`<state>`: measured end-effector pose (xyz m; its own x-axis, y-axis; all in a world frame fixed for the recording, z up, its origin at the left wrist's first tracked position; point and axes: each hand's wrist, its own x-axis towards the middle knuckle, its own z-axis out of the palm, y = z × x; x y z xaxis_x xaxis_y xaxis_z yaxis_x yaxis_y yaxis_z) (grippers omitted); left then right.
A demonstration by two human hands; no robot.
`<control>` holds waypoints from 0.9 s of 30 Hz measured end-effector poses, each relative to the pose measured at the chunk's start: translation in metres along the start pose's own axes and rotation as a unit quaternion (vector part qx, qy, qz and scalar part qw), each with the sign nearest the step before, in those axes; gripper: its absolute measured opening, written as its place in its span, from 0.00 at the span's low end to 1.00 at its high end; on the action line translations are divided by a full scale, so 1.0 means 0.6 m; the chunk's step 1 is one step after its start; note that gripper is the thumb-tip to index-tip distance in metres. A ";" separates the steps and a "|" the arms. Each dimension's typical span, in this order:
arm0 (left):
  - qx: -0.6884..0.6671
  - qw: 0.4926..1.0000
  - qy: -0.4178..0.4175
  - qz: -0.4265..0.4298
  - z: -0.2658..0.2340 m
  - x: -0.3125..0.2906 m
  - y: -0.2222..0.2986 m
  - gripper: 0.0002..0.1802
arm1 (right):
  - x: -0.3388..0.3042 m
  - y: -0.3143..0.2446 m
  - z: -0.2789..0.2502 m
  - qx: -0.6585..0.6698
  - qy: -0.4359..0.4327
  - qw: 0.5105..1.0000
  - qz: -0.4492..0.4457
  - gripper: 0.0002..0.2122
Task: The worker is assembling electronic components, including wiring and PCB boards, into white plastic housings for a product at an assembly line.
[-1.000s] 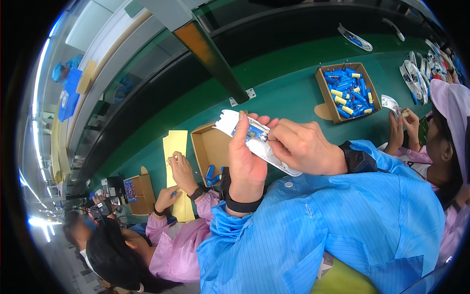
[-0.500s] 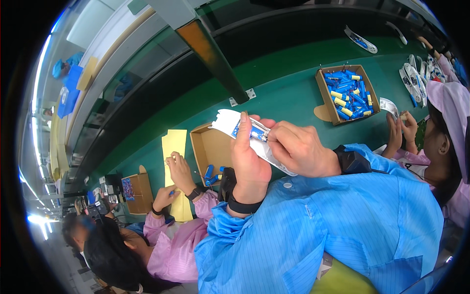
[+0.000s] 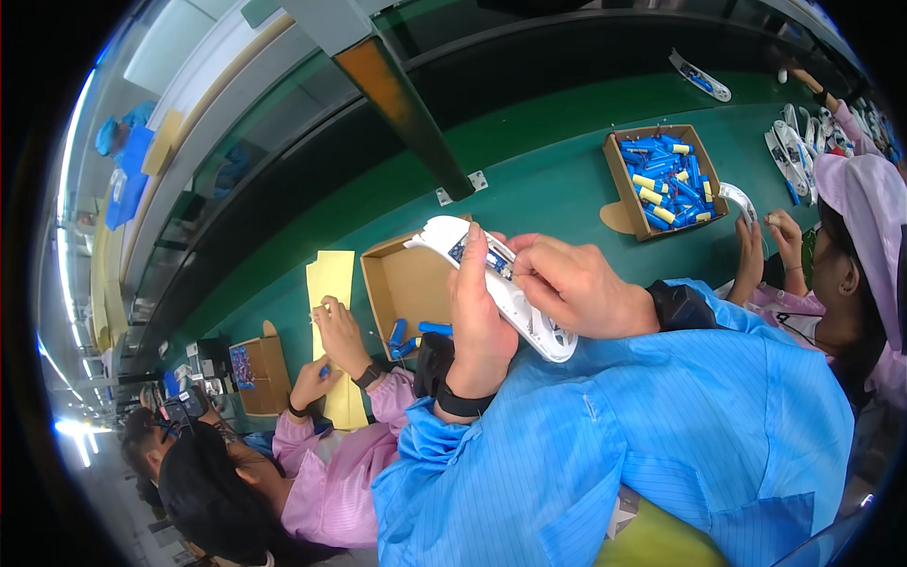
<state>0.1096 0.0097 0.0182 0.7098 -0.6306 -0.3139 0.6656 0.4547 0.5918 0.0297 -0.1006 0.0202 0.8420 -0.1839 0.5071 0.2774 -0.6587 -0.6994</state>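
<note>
Left grip wraps a white plastic casing; right grip at its blue circuit board

The casing is held up, tilted, by the green desk. The right thumb and index look pressed together; what they pinch is hidden. The step appears to be fine handwork at the board, calling for a steady left hold. The casing is smooth, long and curved, notched at one end; a cardboard box holds blue cylindrical cells.
</note>
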 end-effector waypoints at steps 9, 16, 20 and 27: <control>0.028 0.999 -0.031 0.000 0.013 -0.001 0.006 0.19 | 0.010 -0.011 -0.027 0.085 -0.059 0.992 0.067 0.07; 0.020 0.999 -0.046 -0.016 0.004 -0.003 0.005 0.19 | 0.016 -0.001 -0.033 0.025 -0.053 0.997 -0.049 0.07; 0.029 0.999 -0.041 -0.015 0.009 -0.005 0.003 0.19 | 0.014 -0.001 -0.034 -0.026 -0.045 0.995 -0.091 0.07; 0.052 0.998 -0.028 0.001 0.015 -0.006 0.000 0.19 | 0.013 -0.003 -0.027 -0.089 -0.036 0.989 -0.113 0.07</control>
<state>0.1049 0.0066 0.0259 0.6956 -0.6647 -0.2725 0.6342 0.3901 0.6676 0.0282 -0.1126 0.0336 0.7999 0.0312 0.5994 0.3826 -0.7959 -0.4692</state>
